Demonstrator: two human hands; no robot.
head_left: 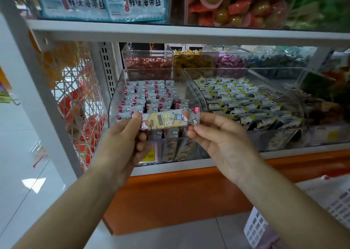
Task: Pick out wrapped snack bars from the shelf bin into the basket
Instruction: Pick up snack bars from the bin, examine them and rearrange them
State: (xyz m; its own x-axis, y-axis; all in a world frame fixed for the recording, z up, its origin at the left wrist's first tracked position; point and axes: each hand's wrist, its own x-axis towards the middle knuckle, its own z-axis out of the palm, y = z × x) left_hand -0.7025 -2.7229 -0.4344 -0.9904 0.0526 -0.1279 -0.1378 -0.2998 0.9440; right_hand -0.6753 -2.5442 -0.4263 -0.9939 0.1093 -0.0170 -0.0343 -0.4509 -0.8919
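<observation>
Forearms nearest the lens, both reaching toward the shelf [293, 152]. Left to right:

- left grip [121, 139]: thumb on top, fingers curled under, closed around the left end of one snack bar [168, 121].
- The snack bar is level and lengthwise, held in the air just in front of the clear shelf bin [114, 97], above its front wall. It's out of the stack and not in the basket. Rows of the same pink-ended wrappers stand in the bin behind it.
- right grip [223, 142]: thumb and forefinger pinch the crimped right end of the same bar, other fingers loosely curled.
- next bin [295, 104]: holds yellow-marked bars (different product, I'd leave it alone).
- basket [255, 228]: white, perforated, low at far right. It sits well apart from the bar and below shelf level.

My read on the step: the bar is lifted out and the transfer comes next. To do it well:
- Two grips on one bar is redundant. Let go with the left and carry with the right, since the basket is on that side.
- A pinch on the crimp alone could slip or let the bar swing, so shift to the bar's body first.
- Clear the bin's front wall before dropping down.
- Lower it into the basket, don't toss.
</observation>
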